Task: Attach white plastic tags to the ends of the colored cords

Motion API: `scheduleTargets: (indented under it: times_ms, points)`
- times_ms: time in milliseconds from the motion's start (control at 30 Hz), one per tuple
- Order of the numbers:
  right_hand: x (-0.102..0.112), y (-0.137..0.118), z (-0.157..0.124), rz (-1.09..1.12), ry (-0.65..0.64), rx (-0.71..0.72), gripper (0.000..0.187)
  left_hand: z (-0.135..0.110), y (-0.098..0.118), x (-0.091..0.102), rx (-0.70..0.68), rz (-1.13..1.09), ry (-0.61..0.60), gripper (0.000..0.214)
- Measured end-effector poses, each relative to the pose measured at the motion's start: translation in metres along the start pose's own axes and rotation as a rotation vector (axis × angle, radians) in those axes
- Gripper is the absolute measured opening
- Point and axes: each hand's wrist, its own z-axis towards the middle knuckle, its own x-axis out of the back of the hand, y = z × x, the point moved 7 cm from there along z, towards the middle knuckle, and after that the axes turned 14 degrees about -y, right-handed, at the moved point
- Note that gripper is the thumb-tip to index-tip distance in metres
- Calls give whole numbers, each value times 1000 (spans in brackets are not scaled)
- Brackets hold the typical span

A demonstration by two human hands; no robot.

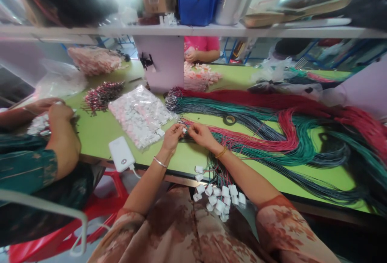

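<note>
My left hand [173, 137] is closed in a pinch on a small white connector [184, 130] above the table's front part. Close beside it, my right hand [200, 135] pinches at the connector's right side, where thin wires seem to meet it; the fingertips hide the exact grip. Bundles of red wires [256, 136], green wires [272, 156] and dark grey wires [266, 124] run rightward from near my hands. Below my right forearm, a cluster of white connectors [219, 198] on wires hangs over the table edge. A clear bag of white connectors [140, 116] lies left of my hands.
A white power bank [121, 154] with a cable lies at the front edge. A black tape roll [229, 119] rests among the wires. At left, a co-worker's hands [59, 112] hold something small. A shelf [211, 30] with a blue bin [198, 5] crosses above the table.
</note>
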Motion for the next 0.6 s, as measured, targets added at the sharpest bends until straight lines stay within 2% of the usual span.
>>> scheduleTargets:
  times_ms: [67,200,267,500,600]
  points:
    - [-5,2,-1,-6,10,0,29,-1,0,-2,-6,42,0,33]
    - [-14,15,0,193,-21,-71,37,-1,1,-2,-43,121,38,31]
    - [-15,16,2,220,-52,-71,38,-1,1,-1,-65,113,65,32]
    - [-16,4,-5,-151,-19,-28,27,-2,-5,2,-51,185,67,28]
    - [-13,2,-3,-233,-121,0,27,-3,-7,5,-5,181,56,25]
